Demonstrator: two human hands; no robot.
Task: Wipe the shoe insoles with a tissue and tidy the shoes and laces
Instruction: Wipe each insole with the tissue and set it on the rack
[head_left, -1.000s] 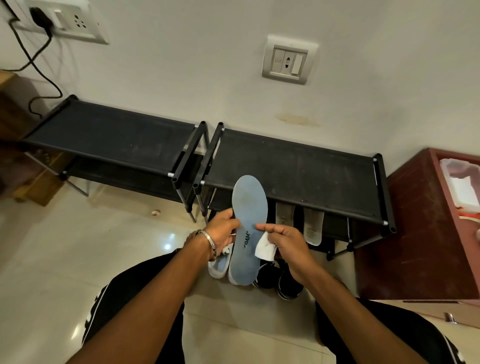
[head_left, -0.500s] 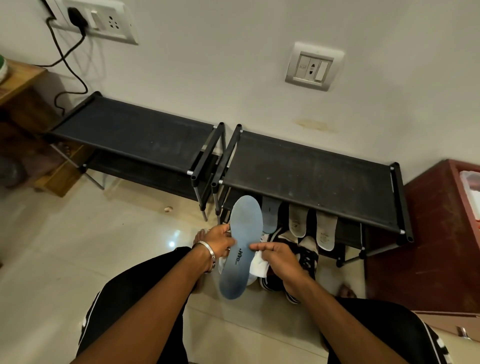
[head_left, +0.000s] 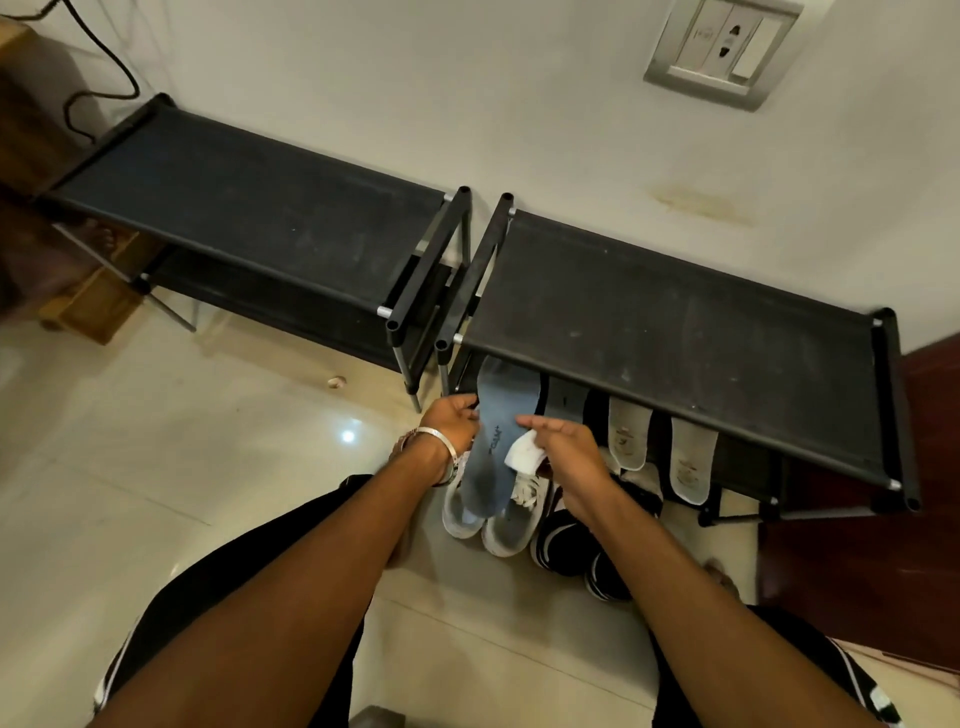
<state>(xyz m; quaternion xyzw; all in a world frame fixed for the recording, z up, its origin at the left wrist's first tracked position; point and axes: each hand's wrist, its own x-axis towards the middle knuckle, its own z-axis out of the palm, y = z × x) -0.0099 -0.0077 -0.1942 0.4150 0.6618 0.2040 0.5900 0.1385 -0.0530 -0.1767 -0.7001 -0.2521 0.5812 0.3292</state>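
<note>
one blue insole (head_left: 493, 441) is held up at centre, its toe end at 12 o'clock reaching under the right shoe rack (head_left: 675, 332). the left hand (head_left: 451, 422) curls its fingers round the insole's left edge; the right hand (head_left: 563, 441) pinches one white tissue (head_left: 524, 453) against its right edge. three more insoles lean under that rack at 2 o'clock: one grey insole (head_left: 565, 397) and two white insoles (head_left: 628, 434). two white shoes (head_left: 511, 519) sit directly below the held insole, two black shoes (head_left: 571, 545) at their 3 o'clock. a second, left rack (head_left: 249, 208) stands at 10 o'clock.
</note>
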